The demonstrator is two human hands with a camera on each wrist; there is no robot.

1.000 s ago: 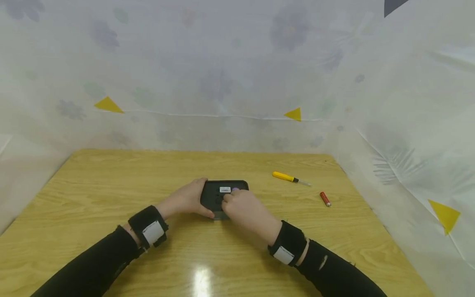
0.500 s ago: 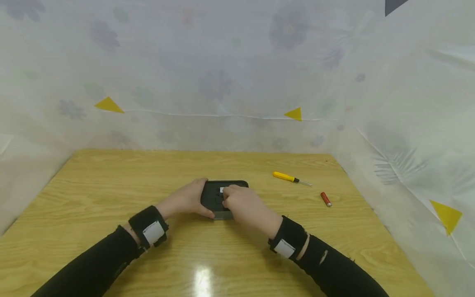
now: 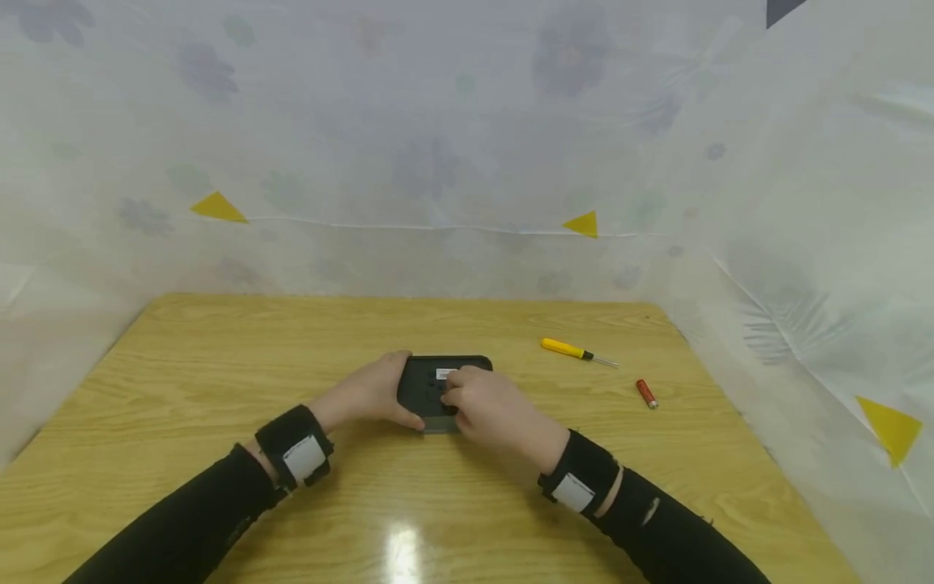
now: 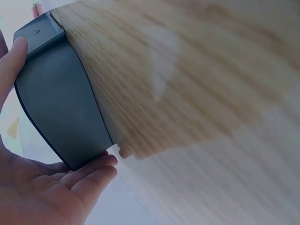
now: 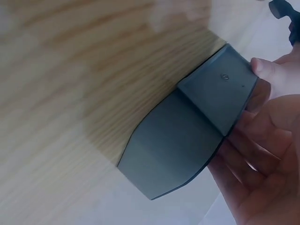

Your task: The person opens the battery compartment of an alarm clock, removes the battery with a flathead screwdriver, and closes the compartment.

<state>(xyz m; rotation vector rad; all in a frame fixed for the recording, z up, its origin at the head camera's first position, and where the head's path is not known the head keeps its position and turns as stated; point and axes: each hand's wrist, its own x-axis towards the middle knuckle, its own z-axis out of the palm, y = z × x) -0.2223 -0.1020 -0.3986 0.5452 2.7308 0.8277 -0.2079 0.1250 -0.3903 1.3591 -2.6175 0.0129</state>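
A dark grey device casing with rounded corners (image 3: 419, 385) is at the middle of the wooden table, its recessed face with a small white label (image 3: 443, 374) turned up. My left hand (image 3: 372, 392) grips its left end, thumb on the near side and fingers round the far side. The left wrist view shows the smooth curved side wall (image 4: 61, 103) between thumb and fingers. Bent over the right part of the recessed face is my right hand (image 3: 492, 405), fingers curled and fingertips right at the face. I cannot tell whether they pinch something small there.
A yellow-handled screwdriver (image 3: 569, 349) lies to the right on the wooden table (image 3: 255, 341). Nearer the right edge lies a red battery (image 3: 646, 394). Pale floral sheets with yellow triangles (image 3: 219, 208) hang behind the table and along its sides.
My right hand has shifted slightly over the casing's face, covering a purple spot seen earlier. The label, mostly covered half a second ago, shows more again. My left hand keeps its grip.
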